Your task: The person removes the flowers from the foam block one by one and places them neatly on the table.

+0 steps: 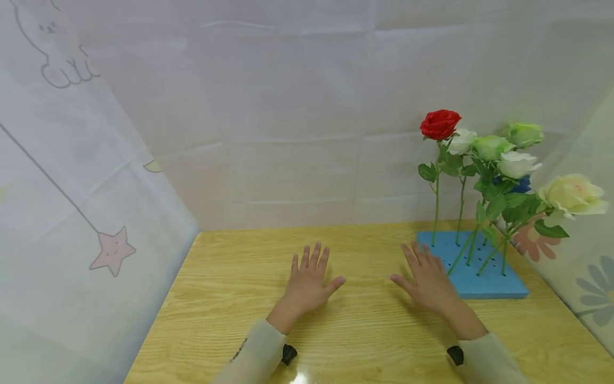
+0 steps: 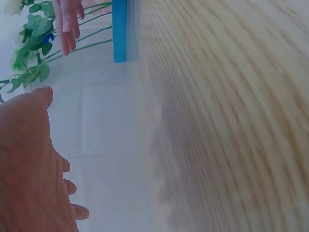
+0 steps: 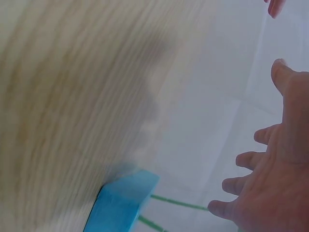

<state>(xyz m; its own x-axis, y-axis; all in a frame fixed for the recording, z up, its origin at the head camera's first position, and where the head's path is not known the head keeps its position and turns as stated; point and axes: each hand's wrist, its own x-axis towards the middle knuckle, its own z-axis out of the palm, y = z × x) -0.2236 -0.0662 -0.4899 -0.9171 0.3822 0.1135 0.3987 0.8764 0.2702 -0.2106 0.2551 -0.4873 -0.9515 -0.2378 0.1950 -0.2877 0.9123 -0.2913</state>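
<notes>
My left hand (image 1: 309,285) hovers palm down above the middle of the wooden table (image 1: 230,298), fingers straight and spread, holding nothing. To its right, my right hand (image 1: 427,280) is likewise spread and holds nothing; it is nearest to a blue board with holes (image 1: 499,287). Artificial roses stand in that board on green stems: a red rose (image 1: 439,125), white ones (image 1: 518,165), pale green ones (image 1: 525,134), a cream one (image 1: 573,196) and a partly hidden blue one (image 1: 522,184). Both wrist views show a gap between palm and tabletop.
A pale cloth (image 1: 288,117) hangs behind the table and along both sides, printed with a star (image 1: 113,250) and flowers (image 1: 599,290). The blue board sits at the table's right rear, with the cream rose leaning out past the right edge.
</notes>
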